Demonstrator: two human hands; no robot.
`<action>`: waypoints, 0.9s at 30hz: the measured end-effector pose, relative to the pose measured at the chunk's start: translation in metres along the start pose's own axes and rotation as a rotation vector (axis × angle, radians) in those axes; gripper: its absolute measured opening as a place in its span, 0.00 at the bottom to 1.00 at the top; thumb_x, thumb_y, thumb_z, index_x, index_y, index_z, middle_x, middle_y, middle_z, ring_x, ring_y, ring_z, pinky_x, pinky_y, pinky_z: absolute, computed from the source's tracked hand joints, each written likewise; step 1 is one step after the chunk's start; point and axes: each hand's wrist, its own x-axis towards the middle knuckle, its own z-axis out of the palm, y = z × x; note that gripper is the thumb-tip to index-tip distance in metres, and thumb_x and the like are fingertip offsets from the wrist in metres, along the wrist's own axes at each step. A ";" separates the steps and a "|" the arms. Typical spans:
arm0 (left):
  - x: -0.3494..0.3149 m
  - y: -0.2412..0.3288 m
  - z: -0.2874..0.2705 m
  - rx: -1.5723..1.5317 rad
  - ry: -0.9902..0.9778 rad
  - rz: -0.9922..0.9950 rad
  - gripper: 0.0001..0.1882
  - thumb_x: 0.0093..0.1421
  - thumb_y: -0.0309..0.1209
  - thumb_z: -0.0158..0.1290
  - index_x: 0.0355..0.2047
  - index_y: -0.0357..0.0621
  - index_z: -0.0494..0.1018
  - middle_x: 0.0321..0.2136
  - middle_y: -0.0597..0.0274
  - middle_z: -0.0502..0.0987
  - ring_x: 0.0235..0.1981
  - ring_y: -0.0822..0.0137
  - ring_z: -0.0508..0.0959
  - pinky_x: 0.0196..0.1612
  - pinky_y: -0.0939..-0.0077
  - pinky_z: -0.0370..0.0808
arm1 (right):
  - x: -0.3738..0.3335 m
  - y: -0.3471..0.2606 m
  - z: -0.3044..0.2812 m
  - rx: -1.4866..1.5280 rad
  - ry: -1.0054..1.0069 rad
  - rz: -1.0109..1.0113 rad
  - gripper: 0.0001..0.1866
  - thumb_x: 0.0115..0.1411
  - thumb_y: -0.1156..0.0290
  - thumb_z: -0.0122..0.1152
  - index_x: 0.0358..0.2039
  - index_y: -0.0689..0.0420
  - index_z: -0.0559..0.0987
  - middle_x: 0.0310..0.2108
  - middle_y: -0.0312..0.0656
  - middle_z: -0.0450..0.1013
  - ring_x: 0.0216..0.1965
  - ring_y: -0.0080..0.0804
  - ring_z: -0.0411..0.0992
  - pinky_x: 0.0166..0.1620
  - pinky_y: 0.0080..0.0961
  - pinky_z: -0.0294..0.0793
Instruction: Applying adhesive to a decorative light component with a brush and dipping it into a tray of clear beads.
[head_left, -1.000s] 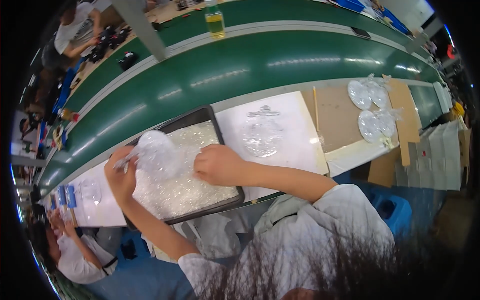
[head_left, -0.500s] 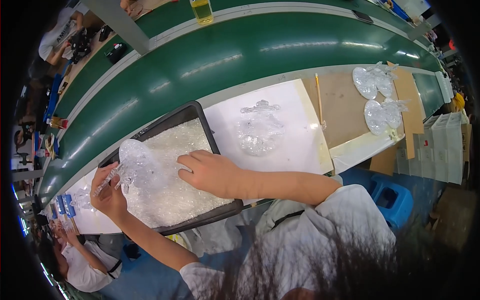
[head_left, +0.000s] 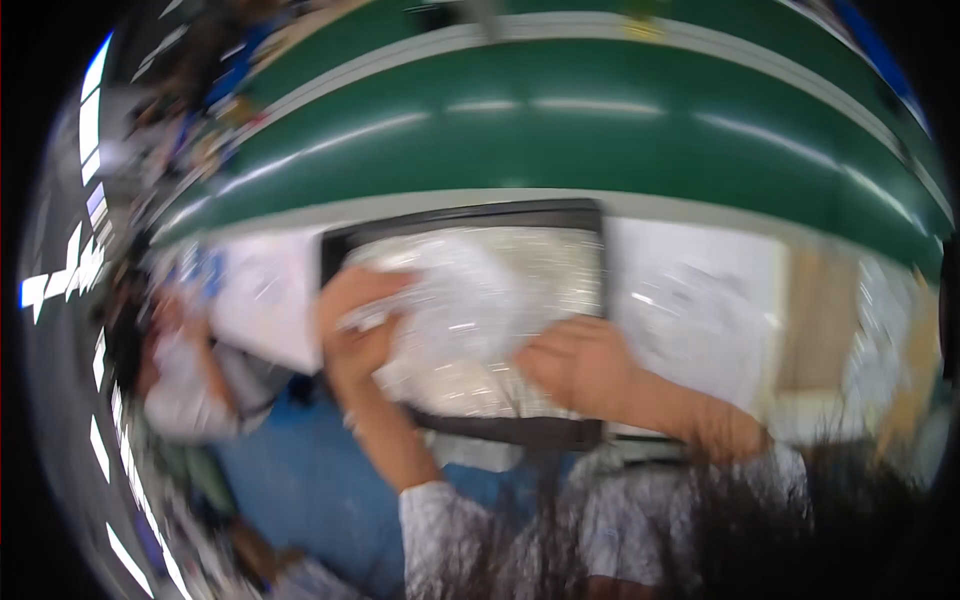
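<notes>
Motion blur covers much of the picture. A black tray (head_left: 510, 432) of clear glittery granules (head_left: 565, 265) lies in front of me. My left hand (head_left: 362, 315) is at its left side, fingers closed on the edge of a clear plastic ornament (head_left: 460, 290) with a rounded shape. The ornament is held over the granules; its outline is smeared. Over the tray's near right part is my right hand (head_left: 580, 365), its fingers curled together. Whatever may be between those fingers is hidden.
White paper (head_left: 740, 260) lies right of the tray, a blurred clear piece (head_left: 690, 310) on it. Brown cardboard (head_left: 815, 320) and more clear pieces (head_left: 882, 320) are farther right. A long green surface (head_left: 500, 140) runs behind. Another person (head_left: 190, 375) sits at the left.
The whole view has swung, so the tray looks level and more central. My right hand has shifted toward the tray's near right part. My left hand still holds the clear ornament.
</notes>
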 end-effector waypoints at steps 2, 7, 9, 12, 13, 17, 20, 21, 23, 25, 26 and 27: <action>0.016 -0.012 0.051 -0.066 -0.021 -0.057 0.12 0.44 0.19 0.62 0.31 0.39 0.80 0.33 0.55 0.85 0.35 0.58 0.84 0.39 0.66 0.76 | -0.013 0.022 -0.013 -0.072 -0.024 0.054 0.04 0.49 0.71 0.66 0.27 0.52 0.79 0.29 0.35 0.77 0.32 0.35 0.77 0.35 0.31 0.75; 0.016 0.015 0.020 -0.003 0.062 -0.028 0.17 0.38 0.13 0.63 0.31 0.40 0.81 0.31 0.55 0.84 0.30 0.59 0.83 0.34 0.71 0.77 | 0.007 -0.008 -0.019 0.096 -0.076 -0.045 0.10 0.45 0.73 0.74 0.24 0.56 0.78 0.32 0.39 0.77 0.33 0.39 0.76 0.34 0.33 0.76; 0.013 0.009 0.018 -0.022 0.069 -0.050 0.16 0.40 0.14 0.64 0.31 0.42 0.81 0.30 0.57 0.83 0.30 0.59 0.82 0.33 0.71 0.77 | 0.012 -0.009 -0.016 0.110 -0.072 0.022 0.09 0.45 0.75 0.72 0.23 0.57 0.78 0.32 0.40 0.77 0.34 0.40 0.76 0.35 0.32 0.76; 0.018 -0.005 0.029 -0.086 0.093 -0.041 0.14 0.42 0.16 0.65 0.31 0.43 0.81 0.30 0.58 0.83 0.30 0.59 0.82 0.33 0.71 0.77 | 0.016 -0.004 -0.017 0.086 -0.070 0.051 0.08 0.45 0.77 0.72 0.21 0.58 0.77 0.31 0.41 0.77 0.34 0.40 0.76 0.34 0.32 0.75; 0.019 -0.004 0.030 -0.070 0.097 -0.036 0.14 0.42 0.16 0.65 0.31 0.43 0.81 0.30 0.58 0.83 0.30 0.59 0.82 0.33 0.71 0.77 | 0.014 -0.001 -0.017 0.094 -0.081 0.050 0.08 0.45 0.77 0.72 0.21 0.58 0.77 0.31 0.41 0.77 0.33 0.41 0.76 0.34 0.32 0.75; 0.020 -0.002 0.030 -0.071 0.077 -0.060 0.12 0.44 0.19 0.65 0.31 0.44 0.81 0.29 0.58 0.82 0.30 0.59 0.82 0.33 0.70 0.77 | 0.012 -0.002 -0.022 0.129 -0.099 0.046 0.07 0.47 0.78 0.70 0.24 0.59 0.78 0.32 0.41 0.77 0.33 0.40 0.76 0.35 0.32 0.75; 0.019 -0.006 0.032 -0.089 0.082 -0.045 0.12 0.45 0.19 0.65 0.31 0.44 0.81 0.28 0.59 0.82 0.30 0.59 0.82 0.32 0.70 0.76 | 0.015 -0.008 -0.022 0.064 -0.130 0.066 0.06 0.49 0.79 0.68 0.26 0.60 0.78 0.32 0.42 0.77 0.33 0.41 0.76 0.35 0.33 0.75; 0.018 -0.005 0.032 -0.100 0.088 -0.044 0.12 0.45 0.19 0.65 0.31 0.44 0.81 0.28 0.59 0.82 0.29 0.59 0.81 0.31 0.71 0.75 | 0.016 -0.009 -0.020 0.056 -0.109 0.081 0.06 0.49 0.80 0.67 0.27 0.60 0.78 0.32 0.43 0.77 0.32 0.42 0.76 0.35 0.33 0.75; 0.017 -0.004 0.033 -0.111 0.101 -0.040 0.11 0.45 0.19 0.65 0.31 0.44 0.81 0.28 0.59 0.82 0.29 0.60 0.81 0.30 0.71 0.75 | 0.015 -0.009 -0.017 0.044 -0.091 0.089 0.05 0.50 0.81 0.66 0.28 0.60 0.78 0.31 0.43 0.77 0.32 0.43 0.76 0.35 0.34 0.75; 0.016 -0.003 0.033 -0.122 0.100 -0.040 0.11 0.45 0.21 0.66 0.31 0.45 0.81 0.28 0.61 0.81 0.28 0.61 0.80 0.29 0.72 0.74 | 0.012 -0.006 -0.014 0.051 -0.087 0.079 0.06 0.50 0.83 0.64 0.29 0.60 0.79 0.31 0.44 0.76 0.32 0.45 0.76 0.35 0.35 0.75; 0.016 -0.003 0.032 -0.118 0.110 -0.037 0.11 0.45 0.21 0.66 0.31 0.45 0.81 0.28 0.61 0.81 0.28 0.61 0.80 0.29 0.72 0.74 | 0.009 -0.002 -0.013 0.047 -0.090 0.069 0.06 0.50 0.83 0.64 0.29 0.60 0.79 0.31 0.44 0.76 0.32 0.45 0.76 0.35 0.35 0.75; 0.016 -0.003 0.032 -0.112 0.100 -0.041 0.11 0.46 0.21 0.66 0.31 0.45 0.81 0.27 0.61 0.81 0.28 0.61 0.80 0.28 0.72 0.74 | 0.005 0.003 -0.012 0.060 -0.114 0.069 0.06 0.50 0.83 0.64 0.29 0.60 0.79 0.31 0.45 0.77 0.32 0.45 0.76 0.35 0.34 0.75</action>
